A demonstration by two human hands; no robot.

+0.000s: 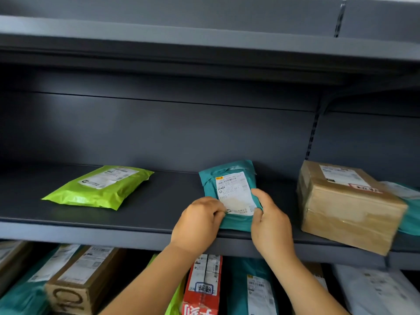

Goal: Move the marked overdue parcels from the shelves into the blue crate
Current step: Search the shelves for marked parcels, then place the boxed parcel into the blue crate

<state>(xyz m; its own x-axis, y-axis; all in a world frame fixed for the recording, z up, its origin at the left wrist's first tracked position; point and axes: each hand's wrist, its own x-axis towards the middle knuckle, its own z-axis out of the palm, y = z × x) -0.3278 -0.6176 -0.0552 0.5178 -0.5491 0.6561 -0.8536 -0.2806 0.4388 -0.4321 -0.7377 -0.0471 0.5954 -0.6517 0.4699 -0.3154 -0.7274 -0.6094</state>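
Observation:
A teal mailer parcel [227, 178] with a white shipping label lies on the middle shelf [91, 230], its near end over the shelf's front edge. My left hand [197, 223] pinches its lower left edge. My right hand [270, 223] grips its lower right edge with the thumb on the label. A brown cardboard box [345, 210] with a red-marked label stands on the same shelf to the right. A lime green mailer [97, 188] lies to the left. The blue crate is out of view.
On the lower shelf sit a red and white box [202, 285] with a stamped label, a brown box [77, 283], teal mailers [252, 289] and a white mailer [375, 292]. Another teal mailer [411, 214] lies behind the cardboard box. The upper shelf [204, 42] overhangs.

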